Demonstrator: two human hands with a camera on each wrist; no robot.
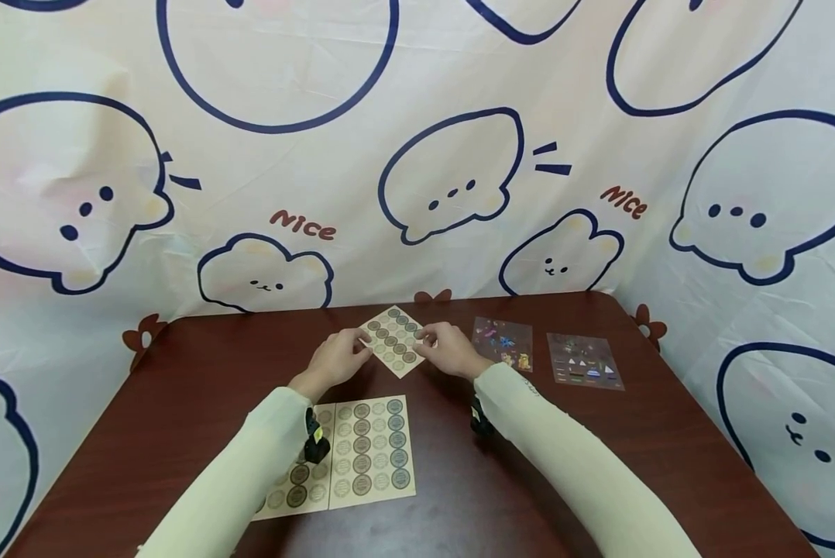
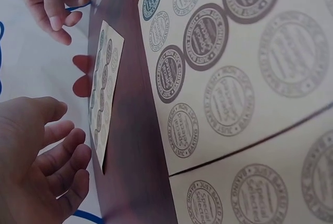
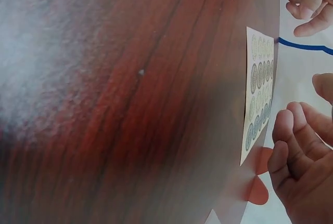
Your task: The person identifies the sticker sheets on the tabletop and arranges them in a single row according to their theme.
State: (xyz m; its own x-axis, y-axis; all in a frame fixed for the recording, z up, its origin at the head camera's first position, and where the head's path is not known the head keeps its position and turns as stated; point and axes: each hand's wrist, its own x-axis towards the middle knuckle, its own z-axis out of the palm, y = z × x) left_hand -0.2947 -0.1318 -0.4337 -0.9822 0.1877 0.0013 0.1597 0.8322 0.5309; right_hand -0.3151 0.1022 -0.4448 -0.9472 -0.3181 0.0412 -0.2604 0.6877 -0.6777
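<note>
A small cream sheet of round stickers (image 1: 394, 350) lies turned cornerwise toward the far side of the table, with rows of dark and pale circles. My left hand (image 1: 337, 358) is at its left corner and my right hand (image 1: 451, 349) at its right one. In the left wrist view, the left hand (image 2: 44, 156) has loosely bent fingers, nothing between them, beside the small sticker sheet (image 2: 106, 89). The right wrist view shows the right hand (image 3: 304, 151) likewise, fingers relaxed and apart from the sheet (image 3: 257, 91).
Nearer to me lie larger cream sticker sheets (image 1: 372, 449) side by side, partly hidden under my left sleeve. On the right are two clear sheets, one with colourful stickers (image 1: 503, 343), the other with small shapes (image 1: 585, 361). A printed cloth (image 1: 362, 178) hangs around the brown table (image 1: 529, 465).
</note>
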